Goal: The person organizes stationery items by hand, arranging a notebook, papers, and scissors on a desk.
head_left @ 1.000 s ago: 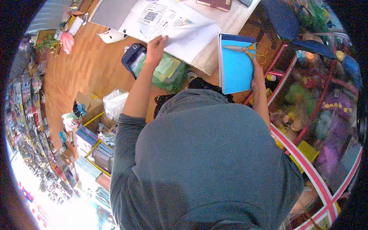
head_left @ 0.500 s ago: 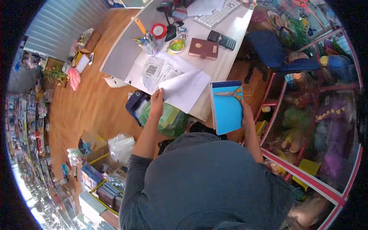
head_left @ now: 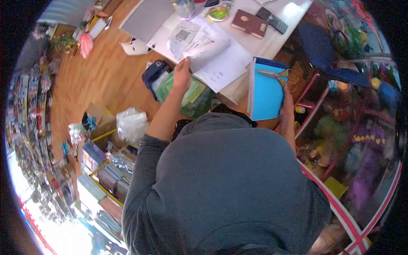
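My left hand pinches the near corner of a white paper sheet and lifts it in a curl over other sheets on the white desk. Beneath it lies a page with handwriting, beside a label with a printed code. At the desk's right edge my right hand grips the right side of a blue folder. Scissors with yellow handles lie across the folder's top, by that hand's fingertips.
A brown notebook and a black calculator lie farther back. Green bags are below the desk's front edge. A blue chair stands right, near a red-framed glass case. Boxes sit left.
The camera view has shifted, so the desk appears higher and farther right. The lifted sheet is curled back more, showing handwriting beneath. My right hand still holds the folder.
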A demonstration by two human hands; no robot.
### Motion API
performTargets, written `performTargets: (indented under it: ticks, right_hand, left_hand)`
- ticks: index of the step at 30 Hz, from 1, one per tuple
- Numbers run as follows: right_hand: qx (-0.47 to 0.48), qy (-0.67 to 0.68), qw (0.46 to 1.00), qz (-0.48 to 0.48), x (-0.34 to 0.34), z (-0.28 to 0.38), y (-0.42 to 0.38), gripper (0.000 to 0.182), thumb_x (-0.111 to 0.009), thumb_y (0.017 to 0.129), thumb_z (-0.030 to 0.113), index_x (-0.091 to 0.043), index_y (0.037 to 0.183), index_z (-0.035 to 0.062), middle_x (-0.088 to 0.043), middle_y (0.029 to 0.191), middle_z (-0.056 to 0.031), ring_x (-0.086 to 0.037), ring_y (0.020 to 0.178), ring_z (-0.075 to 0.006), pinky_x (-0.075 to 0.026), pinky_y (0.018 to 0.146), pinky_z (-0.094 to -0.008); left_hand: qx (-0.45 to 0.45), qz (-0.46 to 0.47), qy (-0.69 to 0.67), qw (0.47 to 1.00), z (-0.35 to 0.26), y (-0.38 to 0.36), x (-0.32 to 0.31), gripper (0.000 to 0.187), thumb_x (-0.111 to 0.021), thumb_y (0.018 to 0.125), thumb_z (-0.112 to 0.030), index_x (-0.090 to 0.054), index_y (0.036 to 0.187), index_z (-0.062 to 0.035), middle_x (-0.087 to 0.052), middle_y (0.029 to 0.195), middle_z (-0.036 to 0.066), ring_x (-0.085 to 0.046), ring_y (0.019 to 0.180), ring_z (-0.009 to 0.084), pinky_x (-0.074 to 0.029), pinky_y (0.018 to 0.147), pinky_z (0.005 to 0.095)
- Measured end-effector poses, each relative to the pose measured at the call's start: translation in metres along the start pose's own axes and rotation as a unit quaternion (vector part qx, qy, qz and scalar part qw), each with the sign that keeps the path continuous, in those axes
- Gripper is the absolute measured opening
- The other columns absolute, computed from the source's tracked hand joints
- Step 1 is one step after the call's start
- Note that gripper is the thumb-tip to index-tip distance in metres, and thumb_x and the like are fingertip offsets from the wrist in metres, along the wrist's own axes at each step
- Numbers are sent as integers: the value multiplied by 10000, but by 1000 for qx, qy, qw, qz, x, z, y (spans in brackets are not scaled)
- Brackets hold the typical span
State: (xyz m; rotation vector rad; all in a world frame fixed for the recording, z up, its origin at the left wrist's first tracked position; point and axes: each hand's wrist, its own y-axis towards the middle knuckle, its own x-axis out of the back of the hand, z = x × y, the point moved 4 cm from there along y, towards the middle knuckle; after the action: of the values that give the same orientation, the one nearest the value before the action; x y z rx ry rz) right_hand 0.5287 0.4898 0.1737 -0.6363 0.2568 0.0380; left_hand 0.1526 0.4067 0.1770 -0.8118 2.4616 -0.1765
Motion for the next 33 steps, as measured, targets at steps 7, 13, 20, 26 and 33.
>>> performTargets:
  ticks: [7,13,20,26,33]
  right_hand:
    - [2,-8,1000,-10,15,-1,12,426,-478,820,362,-500,1073,20,-560,973,-109,-541,847,-200,-425,769,-317]
    - [8,14,1000,0,-8,11,2,427,-487,814,359,-498,1081,25,-559,986,-101,-541,852,-203,-423,772,-317]
    - [9,-50,998,28,-25,25,10,412,-471,837,330,-458,1121,31,-522,1075,-110,-536,902,-209,-437,784,-307]
    - [12,12,995,100,-76,34,12,476,-434,838,376,-405,1178,44,-514,1092,-134,-522,953,-240,-413,845,-359]
    - [-97,78,949,289,-103,36,14,600,-449,786,485,-385,1189,46,-483,1121,-160,-528,945,-287,-423,836,-453]
  left_hand:
    - [-210,212,419,858,3,-41,-44,143,-517,795,-108,-598,884,-31,-574,953,101,-535,879,244,-420,778,310]
    - [-312,269,520,748,19,-54,-53,160,-560,718,-99,-604,863,-47,-539,983,146,-495,936,295,-395,824,370]
    - [-169,204,406,875,-4,-44,-61,294,-532,788,-175,-516,1034,-15,-554,927,144,-532,843,223,-417,757,291]
    - [7,255,207,944,0,-55,-94,406,-453,858,-237,-381,1189,-11,-476,1132,100,-458,1030,173,-376,860,275]
    - [-56,379,121,916,-34,-98,-154,589,-482,840,-227,-170,1301,-38,-365,1222,153,-415,1084,217,-354,900,331]
